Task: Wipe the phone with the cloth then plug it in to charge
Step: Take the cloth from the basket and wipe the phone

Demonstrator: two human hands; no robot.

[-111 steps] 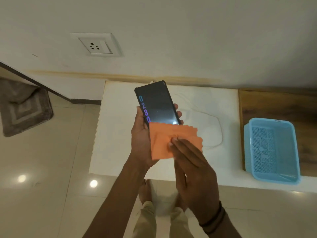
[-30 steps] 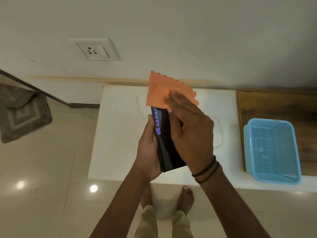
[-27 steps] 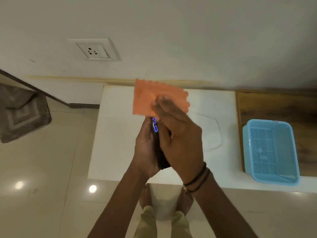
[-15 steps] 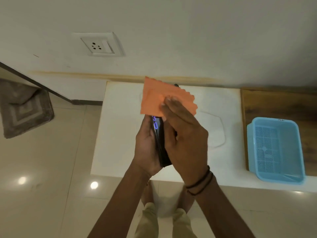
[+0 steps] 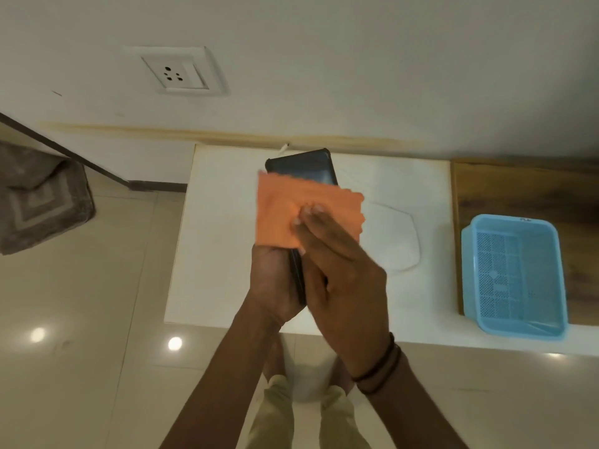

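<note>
My left hand (image 5: 274, 283) grips a black phone (image 5: 303, 168) from below and holds it above the white counter (image 5: 220, 254). Only the phone's top end and a strip of its left edge show. An orange cloth (image 5: 285, 212) covers the middle of the screen. My right hand (image 5: 343, 277) lies flat over the phone and presses the cloth against it with the fingertips. A white cable tip (image 5: 284, 146) pokes out just beyond the phone's top edge, near the wall.
A white wall socket (image 5: 176, 72) sits on the wall up and to the left. A light blue plastic basket (image 5: 515, 273) stands on the wooden section at the right. A white cable loops on the counter (image 5: 411, 241). A grey mat (image 5: 39, 196) lies on the tiled floor.
The cloth and my right hand have slid down the screen toward me, uncovering the phone's top end. The lit digits on the phone's edge are now hidden.
</note>
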